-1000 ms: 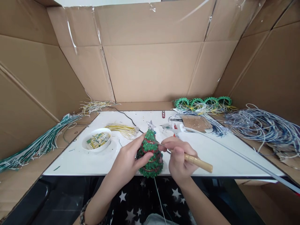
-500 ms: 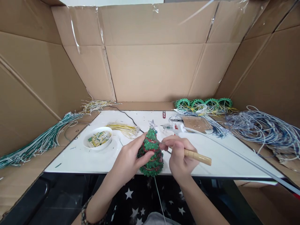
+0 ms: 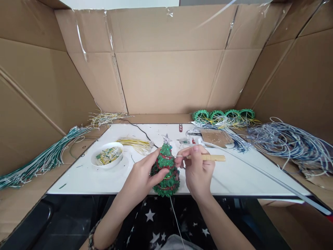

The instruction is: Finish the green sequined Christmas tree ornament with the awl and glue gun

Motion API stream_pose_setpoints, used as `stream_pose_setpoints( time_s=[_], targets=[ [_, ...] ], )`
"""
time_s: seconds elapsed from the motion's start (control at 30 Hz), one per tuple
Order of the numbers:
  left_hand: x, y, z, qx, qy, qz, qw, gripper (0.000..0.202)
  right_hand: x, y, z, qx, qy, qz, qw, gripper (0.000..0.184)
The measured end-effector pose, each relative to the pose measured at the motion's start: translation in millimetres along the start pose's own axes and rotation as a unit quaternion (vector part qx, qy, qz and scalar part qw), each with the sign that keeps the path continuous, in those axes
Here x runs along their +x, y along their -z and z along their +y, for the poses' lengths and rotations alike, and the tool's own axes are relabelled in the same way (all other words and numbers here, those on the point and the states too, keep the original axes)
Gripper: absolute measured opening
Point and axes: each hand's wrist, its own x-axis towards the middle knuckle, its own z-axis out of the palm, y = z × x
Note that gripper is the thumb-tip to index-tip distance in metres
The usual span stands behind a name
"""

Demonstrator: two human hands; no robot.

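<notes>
A small green Christmas tree (image 3: 166,184), trimmed with red and topped by a clear star (image 3: 165,139), stands upright at the table's front edge. My left hand (image 3: 143,173) is wrapped round its left side, the thumb across the front. In my right hand (image 3: 199,170) is an awl (image 3: 213,158) with a wooden handle pointing right. Its thin metal shaft reaches left to the upper red trim of the tree; whether the tip has gone in cannot be made out. From under the tree a thin white cord (image 3: 177,218) hangs down over the lap.
To the left are a white bowl (image 3: 94,156) of wire scraps and a bundle of yellow wires (image 3: 137,144). A glue gun (image 3: 197,140), a cardboard piece (image 3: 217,138) and green rings (image 3: 226,114) with wires lie right. Coiled wires (image 3: 288,146) and green-white wires (image 3: 57,149) flank the white table (image 3: 78,182).
My right hand has turned the awl from a downward slant to nearly level, with its shaft brought to the tree's upper part. My left hand keeps its hold; the view shifts slightly.
</notes>
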Motion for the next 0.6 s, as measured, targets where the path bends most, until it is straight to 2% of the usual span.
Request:
stream_pose_setpoints(
  time_s=[0.37,0.6],
  targets=[
    [-1.3,-1.5,-4.6,0.012,-0.010,0.006,1.000,0.055,-6.4,-10.1,-3.7,0.040,-0.136,0.107,0.984,0.039],
    [-1.2,-1.3,-4.5,0.008,-0.014,0.003,1.000,0.055,-4.9,-8.8,-4.0,0.084,-0.209,0.109,0.968,0.043]
  ],
)
